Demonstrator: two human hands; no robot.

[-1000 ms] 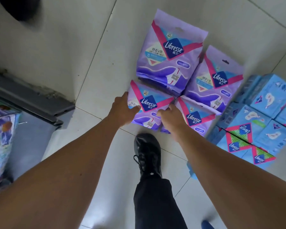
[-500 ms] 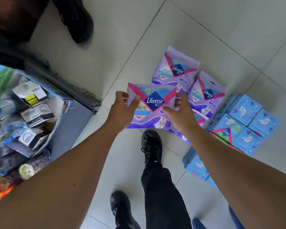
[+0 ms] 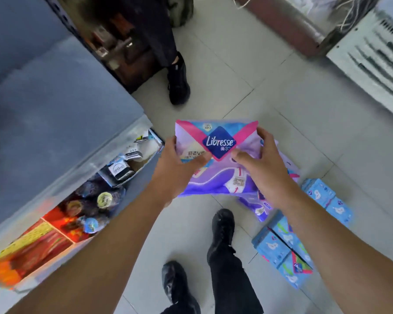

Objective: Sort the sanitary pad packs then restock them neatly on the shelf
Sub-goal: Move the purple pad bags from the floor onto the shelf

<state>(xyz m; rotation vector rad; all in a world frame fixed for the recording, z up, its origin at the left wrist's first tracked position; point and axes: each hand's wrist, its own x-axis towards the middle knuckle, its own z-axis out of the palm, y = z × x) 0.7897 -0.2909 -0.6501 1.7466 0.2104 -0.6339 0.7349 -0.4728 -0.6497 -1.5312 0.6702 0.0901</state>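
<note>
While both hands clamp it — left hand (image 3: 176, 168) and right hand (image 3: 262, 169), each grip closed on an edge — the purple pack (image 3: 216, 159) hangs above the floor (image 3: 270, 91), right of the shelf (image 3: 61, 137), likely carried for restocking.

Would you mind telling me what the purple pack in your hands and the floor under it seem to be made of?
The purple pack looks like thin, soft plastic film with a slight sheen: it creases and dents where the left hand and right hand grip it. The floor seems to be pale ceramic tile, smooth and fairly matt, with dark grout lines between squares.
</note>
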